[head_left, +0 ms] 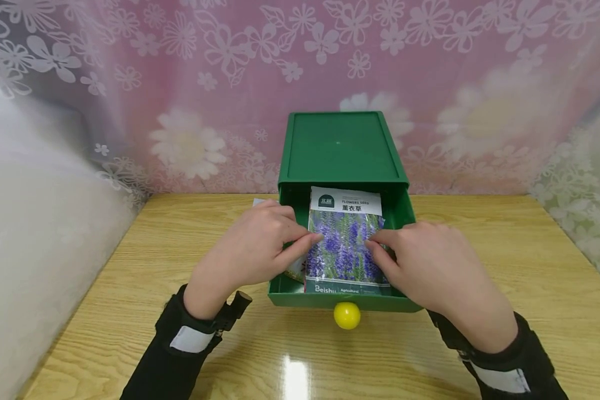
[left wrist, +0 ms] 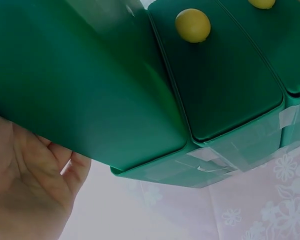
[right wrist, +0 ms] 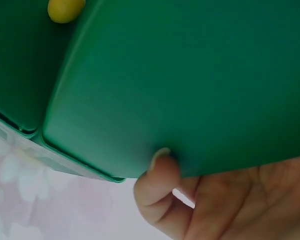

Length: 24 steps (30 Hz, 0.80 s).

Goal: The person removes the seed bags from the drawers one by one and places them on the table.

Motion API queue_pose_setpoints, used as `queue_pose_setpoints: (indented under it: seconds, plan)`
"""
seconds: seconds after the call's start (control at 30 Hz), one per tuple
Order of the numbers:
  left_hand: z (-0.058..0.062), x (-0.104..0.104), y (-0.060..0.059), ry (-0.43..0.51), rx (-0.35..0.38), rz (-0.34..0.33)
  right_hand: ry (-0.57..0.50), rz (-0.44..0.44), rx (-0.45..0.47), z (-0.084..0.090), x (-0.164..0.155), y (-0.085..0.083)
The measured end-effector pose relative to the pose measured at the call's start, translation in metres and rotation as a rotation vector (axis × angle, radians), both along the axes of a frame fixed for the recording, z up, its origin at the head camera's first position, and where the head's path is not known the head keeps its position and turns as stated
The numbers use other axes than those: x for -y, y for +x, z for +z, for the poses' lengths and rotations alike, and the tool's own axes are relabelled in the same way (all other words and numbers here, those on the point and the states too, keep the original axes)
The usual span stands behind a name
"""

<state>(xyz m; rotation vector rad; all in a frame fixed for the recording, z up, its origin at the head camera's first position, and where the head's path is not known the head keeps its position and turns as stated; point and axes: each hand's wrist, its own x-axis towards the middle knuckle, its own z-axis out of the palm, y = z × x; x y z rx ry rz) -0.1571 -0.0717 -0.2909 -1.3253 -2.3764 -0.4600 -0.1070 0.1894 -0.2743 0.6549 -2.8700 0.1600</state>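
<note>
A flower seed packet (head_left: 347,250) with purple lavender on its front lies face up in a pulled-out green drawer (head_left: 305,300). My left hand (head_left: 257,244) reaches over the drawer's left wall and pinches the packet near its left edge, thumb and index finger together. From the other side, my right hand (head_left: 437,264) pinches the packet's right part in the same way. Part of another packet (head_left: 296,271) shows under the left hand. In the wrist views, the drawer hides the fingertips of the left hand (left wrist: 27,182) and much of the right hand (right wrist: 205,205).
The green drawer box (head_left: 342,147) stands at the back of the wooden table (head_left: 190,222), against a flowered curtain (head_left: 250,100). A yellow knob (head_left: 347,315) sits on the drawer front. Below are more closed drawers (left wrist: 220,75). A pale flat item (head_left: 261,201) shows beside the box.
</note>
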Motion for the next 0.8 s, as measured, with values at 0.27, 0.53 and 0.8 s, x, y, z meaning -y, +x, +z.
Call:
queue_pose_setpoints:
  seconds: [0.27,0.53,0.8]
  plan:
    - [0.0014,0.0021,0.0012,0.001,-0.009,0.007,-0.094,0.026,0.025,0.0015,-0.0012,-0.0014]
    - [0.0002,0.0034,-0.0002,0.128,0.011,-0.027,-0.225,0.01,-0.068,0.0013,0.0011,0.0002]
    - [0.002,0.0059,0.0002,0.259,0.024,0.032,-0.367,0.027,-0.139,0.0016,-0.0003,0.0008]
